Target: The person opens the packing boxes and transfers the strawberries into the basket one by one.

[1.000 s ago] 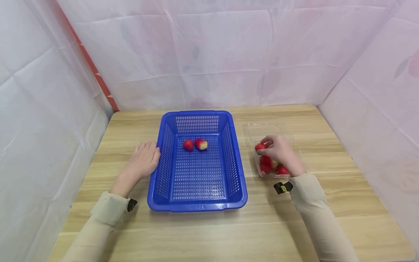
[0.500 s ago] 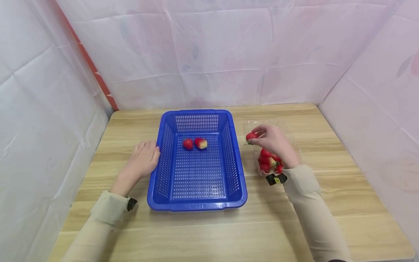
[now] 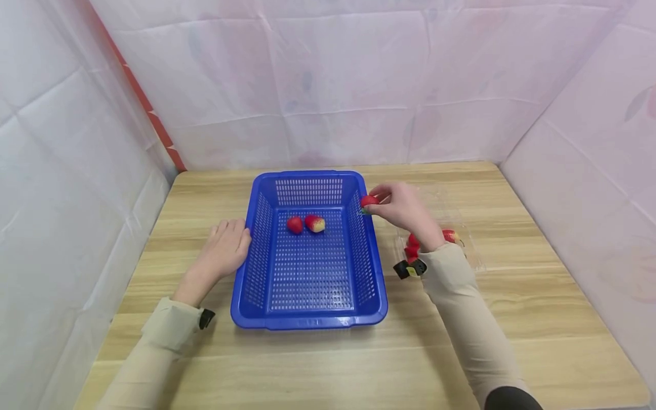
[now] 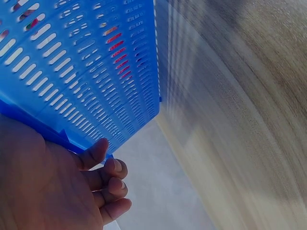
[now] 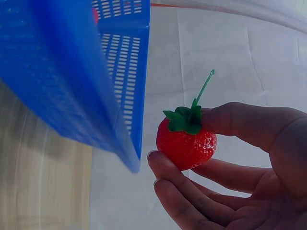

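The right hand pinches one red strawberry with green leaves and a single green stem between thumb and fingertips; the strawberry is held at the right rim of the basket, apart from it in the right wrist view. The left hand rests at the opposite rim, four fingers visible in the left wrist view, loosely bent rather than wrapped around the edge. Two beige sleeves, left and right, are turned back at the cuffs.

Between the hands stands one blue slotted plastic basket. On its floor lie two strawberries, side by side toward the far end: one all red, one red with a pale yellow end.

To the right, partly hidden by the right arm, is one clear plastic container. It contains further strawberries, at least one showing yellow; their number cannot be settled.

All rest on one wood-grain table. White cloth with faint pink patterns hangs behind and on both sides; one red strip runs down the left rear corner.
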### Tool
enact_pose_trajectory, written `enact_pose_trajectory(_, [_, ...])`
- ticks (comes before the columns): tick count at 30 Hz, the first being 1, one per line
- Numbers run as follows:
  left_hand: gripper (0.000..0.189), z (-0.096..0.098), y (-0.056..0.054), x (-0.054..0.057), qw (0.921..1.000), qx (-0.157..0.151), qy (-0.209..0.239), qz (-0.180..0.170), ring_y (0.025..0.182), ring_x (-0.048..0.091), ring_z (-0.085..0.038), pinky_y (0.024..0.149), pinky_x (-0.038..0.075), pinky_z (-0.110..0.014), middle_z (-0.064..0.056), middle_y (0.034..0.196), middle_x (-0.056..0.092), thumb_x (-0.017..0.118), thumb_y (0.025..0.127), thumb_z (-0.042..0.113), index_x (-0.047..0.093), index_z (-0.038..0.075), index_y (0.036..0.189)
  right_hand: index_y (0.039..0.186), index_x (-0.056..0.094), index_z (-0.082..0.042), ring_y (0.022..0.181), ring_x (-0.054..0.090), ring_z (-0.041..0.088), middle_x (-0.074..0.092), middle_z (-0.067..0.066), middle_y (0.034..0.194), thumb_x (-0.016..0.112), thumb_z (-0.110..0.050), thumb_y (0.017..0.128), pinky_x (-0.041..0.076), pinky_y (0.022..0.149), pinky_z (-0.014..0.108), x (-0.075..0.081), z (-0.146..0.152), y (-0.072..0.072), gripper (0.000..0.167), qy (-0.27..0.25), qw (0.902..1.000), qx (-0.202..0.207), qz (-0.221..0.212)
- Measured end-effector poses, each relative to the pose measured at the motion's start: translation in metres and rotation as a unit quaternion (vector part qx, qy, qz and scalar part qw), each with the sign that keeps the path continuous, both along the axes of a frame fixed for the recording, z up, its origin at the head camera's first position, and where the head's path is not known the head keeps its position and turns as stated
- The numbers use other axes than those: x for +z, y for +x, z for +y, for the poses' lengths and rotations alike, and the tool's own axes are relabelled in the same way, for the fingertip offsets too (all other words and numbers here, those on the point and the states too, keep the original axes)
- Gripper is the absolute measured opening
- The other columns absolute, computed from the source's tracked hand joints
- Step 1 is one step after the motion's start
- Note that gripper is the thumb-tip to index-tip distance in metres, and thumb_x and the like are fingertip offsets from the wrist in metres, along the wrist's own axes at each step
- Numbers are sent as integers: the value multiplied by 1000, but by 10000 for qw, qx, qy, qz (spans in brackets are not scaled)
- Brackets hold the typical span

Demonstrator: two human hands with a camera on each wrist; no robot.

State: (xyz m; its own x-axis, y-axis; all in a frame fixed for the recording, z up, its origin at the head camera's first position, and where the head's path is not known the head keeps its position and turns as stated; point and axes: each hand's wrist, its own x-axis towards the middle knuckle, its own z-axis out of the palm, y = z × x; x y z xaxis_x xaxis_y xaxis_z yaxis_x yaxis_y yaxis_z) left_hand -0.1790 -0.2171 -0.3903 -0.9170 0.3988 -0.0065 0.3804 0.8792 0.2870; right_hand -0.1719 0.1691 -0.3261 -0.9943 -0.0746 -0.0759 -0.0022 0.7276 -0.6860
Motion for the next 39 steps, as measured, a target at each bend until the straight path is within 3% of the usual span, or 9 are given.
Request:
enact_pose_trajectory(12, [36,1,1,3,10000,-7,-3,-12,96,41,-34,85,32,-48,-17,103,52,21,106,28,47,2,108,109,69,-2,89,65,28,70,14,102,75,-20,86,53,77,42,1,-28,-17,30,-280,9993,233,48])
enact_pose_trajectory(22, [33,2,2,4,10000,-7,10,-23,94,41,-33,84,32,-48,-16,100,51,22,106,27,46,4,105,109,70,1,95,65,29,70,16,105,78,-20,82,52,86,44,-5,-48,-38,35,-180,9992,358,-75])
enact_pose_trajectory(27, [33,3,1,4,10000,-12,22,9,94,42,-33,83,32,-47,-15,99,51,22,106,27,47,4,105,104,71,0,89,66,27,70,15,100,79,-18,82,53,83,43,-12,-55,-46,30,3,9994,281,-212])
enact_pose_trajectory(35, [33,2,0,2,10000,10,-23,8,93,41,-33,82,32,-46,-15,98,50,22,106,27,46,4,105,97,71,0,83,70,27,71,12,91,78,-11,83,55,76,36,-25,-66,-60,19,18,9961,401,-784])
enact_pose_trajectory(39, [33,2,-1,2,10000,12,19,61,93,41,-33,82,32,-47,-15,99,51,22,106,26,46,3,106,89,72,-1,78,68,23,72,10,85,79,-9,80,53,71,33,-28,-73,-68,14,275,9954,480,-777])
